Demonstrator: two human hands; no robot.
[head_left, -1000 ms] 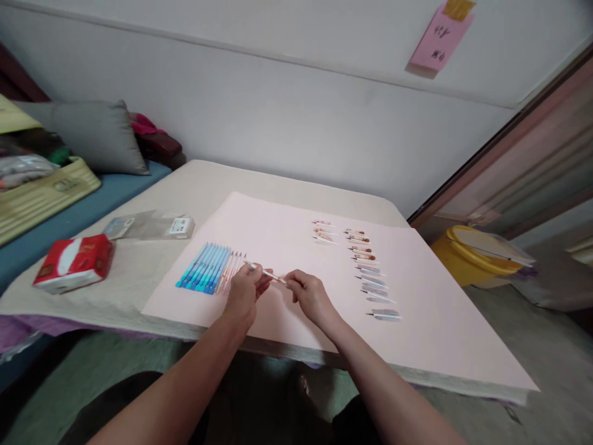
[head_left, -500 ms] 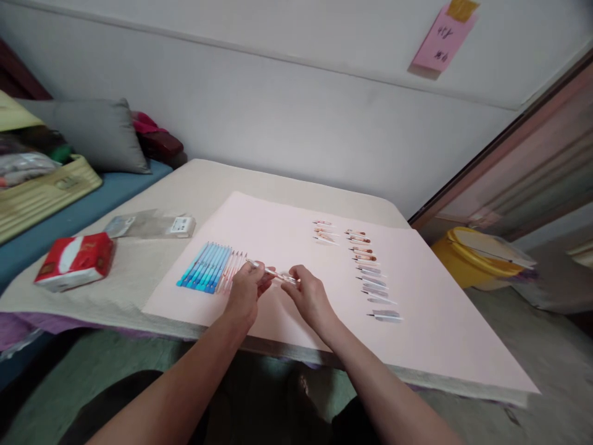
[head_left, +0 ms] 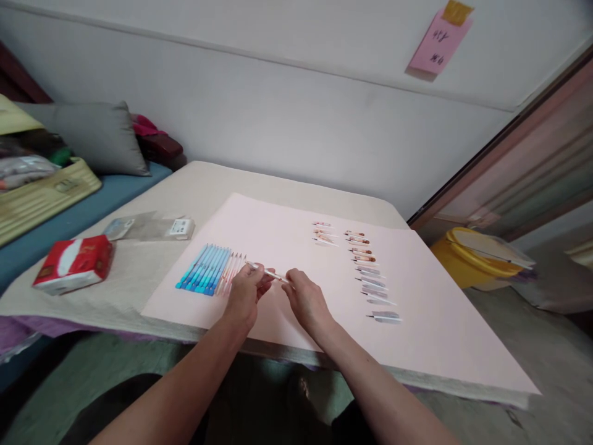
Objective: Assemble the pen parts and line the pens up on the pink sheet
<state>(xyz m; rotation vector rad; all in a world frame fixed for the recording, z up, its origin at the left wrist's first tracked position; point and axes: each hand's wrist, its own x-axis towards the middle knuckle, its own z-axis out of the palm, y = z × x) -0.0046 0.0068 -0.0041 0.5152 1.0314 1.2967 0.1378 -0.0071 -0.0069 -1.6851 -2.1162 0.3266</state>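
Observation:
A slim white-and-pink pen [head_left: 277,275] is held level between my hands above the pink sheet [head_left: 296,232]. My left hand [head_left: 245,292] is closed around its left part. The fingers of my right hand [head_left: 306,298] pinch its right end, which they partly hide. Close to my left hand lies a row of blue pens [head_left: 204,269], with several pale pink pens [head_left: 230,273] beside them. To the right of my hands are short dark-tipped pieces, some with brown-patterned parts [head_left: 364,251] and others with grey parts [head_left: 373,283]. A small group of similar pieces [head_left: 323,232] lies farther back.
A red tissue pack [head_left: 76,262] and clear packaging [head_left: 152,226] lie on the table's left side. The cloth-covered table [head_left: 278,185] meets the wall behind. A yellow bucket [head_left: 472,256] stands right of the table; a grey cushion [head_left: 92,136] sits at the left.
My right hand has shifted slightly, and its fingers have closed in over the pen's right end. My left hand and the laid-out pieces stay in place.

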